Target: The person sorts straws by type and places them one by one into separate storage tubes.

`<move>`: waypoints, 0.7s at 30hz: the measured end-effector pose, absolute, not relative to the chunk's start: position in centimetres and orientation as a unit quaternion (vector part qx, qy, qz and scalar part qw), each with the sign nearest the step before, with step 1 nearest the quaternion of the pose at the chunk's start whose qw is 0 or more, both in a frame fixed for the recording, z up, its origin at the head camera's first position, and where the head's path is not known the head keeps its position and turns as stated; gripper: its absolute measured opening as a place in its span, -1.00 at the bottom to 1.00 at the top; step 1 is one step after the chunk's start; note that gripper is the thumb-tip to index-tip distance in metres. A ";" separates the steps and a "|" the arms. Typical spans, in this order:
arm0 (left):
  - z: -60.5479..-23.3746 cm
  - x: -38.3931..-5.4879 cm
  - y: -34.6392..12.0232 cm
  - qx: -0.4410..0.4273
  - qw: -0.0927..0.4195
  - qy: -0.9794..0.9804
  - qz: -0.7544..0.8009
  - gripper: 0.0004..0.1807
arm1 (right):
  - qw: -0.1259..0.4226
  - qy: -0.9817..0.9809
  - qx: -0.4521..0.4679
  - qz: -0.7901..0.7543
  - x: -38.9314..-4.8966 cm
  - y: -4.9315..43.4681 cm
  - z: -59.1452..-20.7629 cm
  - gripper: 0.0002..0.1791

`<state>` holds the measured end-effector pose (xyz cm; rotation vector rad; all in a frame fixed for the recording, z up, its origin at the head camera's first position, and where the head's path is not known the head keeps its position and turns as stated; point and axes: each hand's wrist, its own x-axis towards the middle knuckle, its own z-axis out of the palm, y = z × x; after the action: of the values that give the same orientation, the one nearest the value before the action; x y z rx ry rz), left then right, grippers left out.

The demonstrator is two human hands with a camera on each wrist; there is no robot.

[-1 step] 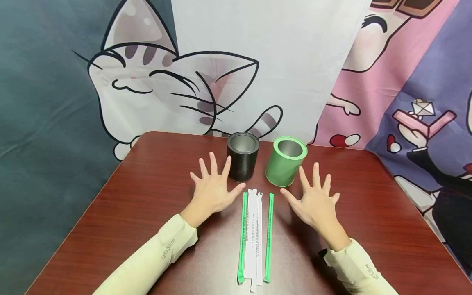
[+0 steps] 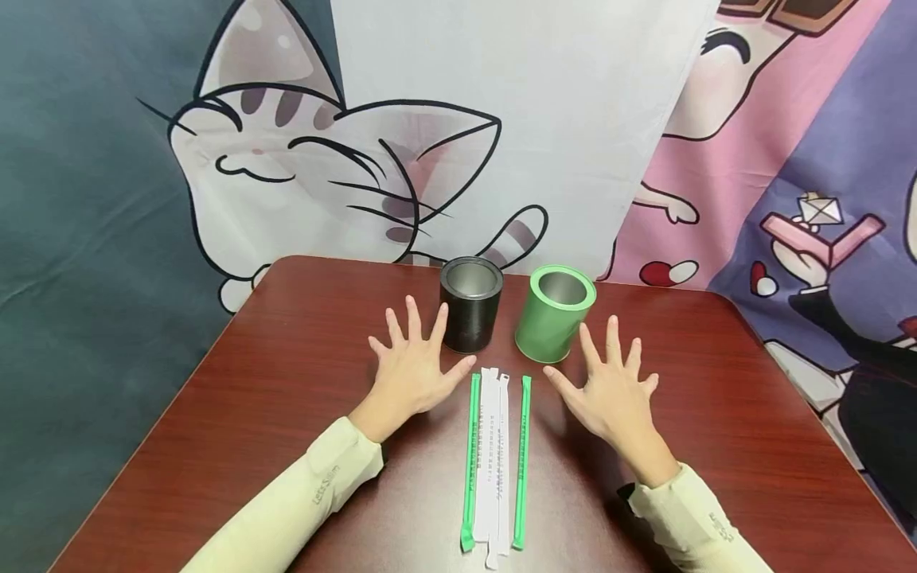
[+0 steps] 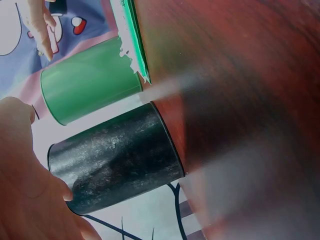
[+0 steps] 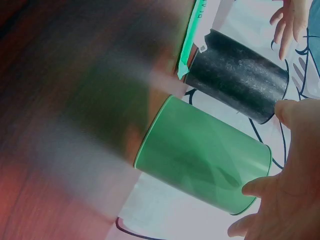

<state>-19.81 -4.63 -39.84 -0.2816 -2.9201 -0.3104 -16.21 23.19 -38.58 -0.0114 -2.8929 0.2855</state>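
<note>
A printed cloth with a cartoon cat hangs beyond the fingers, behind a reddish-brown counter. The left hand and the right hand both have their fingers spread wide, palms toward the counter, with pale sleeves at the wrists. A black can stands upright just beside the left index fingertip, on its inner side — whether they touch, I cannot tell. A green can stands upright next to it, just inward of the right fingers and beyond the right thumb. Between the two thumbs, running back toward the wrists, lie long printed strips: white strips side by side, a green strip along their left edge near the left thumb, and another green strip — slightly apart from the white ones — nearer the right thumb.
</note>
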 end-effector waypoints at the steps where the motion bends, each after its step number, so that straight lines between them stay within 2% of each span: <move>1: -39.8 -19.9 -4.6 -0.096 0.100 -0.985 -0.106 0.02 | 0.121 -0.988 -0.005 0.097 -16.2 23.2 -38.5 0.03; 6: -40.3 -19.8 -4.7 -0.094 0.113 -0.982 -0.117 0.02 | 0.136 -0.986 -0.009 0.094 -15.9 23.4 -39.0 0.02; 13: -41.0 -19.2 -5.8 -0.075 0.083 -0.986 -0.128 0.02 | 0.131 -0.987 -0.014 0.091 -15.3 23.2 -40.2 0.03; 21: -39.3 -20.5 -5.6 -0.083 0.112 -0.974 -0.180 0.03 | 0.174 -0.981 0.003 0.081 -15.2 22.1 -39.8 -0.06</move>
<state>-20.52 -5.60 -39.34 -0.2442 -2.8589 -0.5284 -15.20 22.09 -39.79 0.0076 -2.7825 0.2299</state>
